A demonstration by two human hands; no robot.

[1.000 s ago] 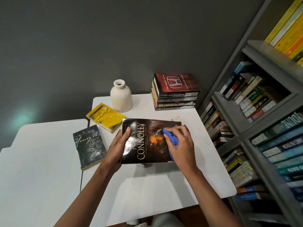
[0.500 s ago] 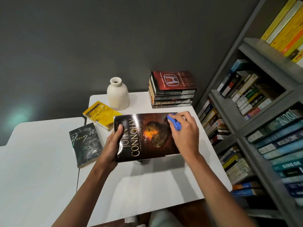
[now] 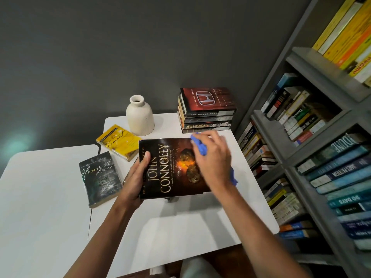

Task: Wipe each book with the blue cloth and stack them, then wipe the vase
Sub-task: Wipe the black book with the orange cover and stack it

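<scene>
Mostly, right hand [image 3: 213,159] hides blue cloth [image 3: 200,147] atop the book [image 3: 170,171]

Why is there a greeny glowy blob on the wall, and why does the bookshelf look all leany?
Head view: the pale green blob on the dark wall is probably lens flare; the wide-angle lens tilts the bookshelf; the right hand with the blue cloth is a little smeared.

Dim room; overhead light leaves a bright patch and soft shadows on the worktop [image 3: 180,227]. Right hand [image 3: 212,157] slightly blurred; bookshelf [image 3: 270,129] bows at the edge.
</scene>
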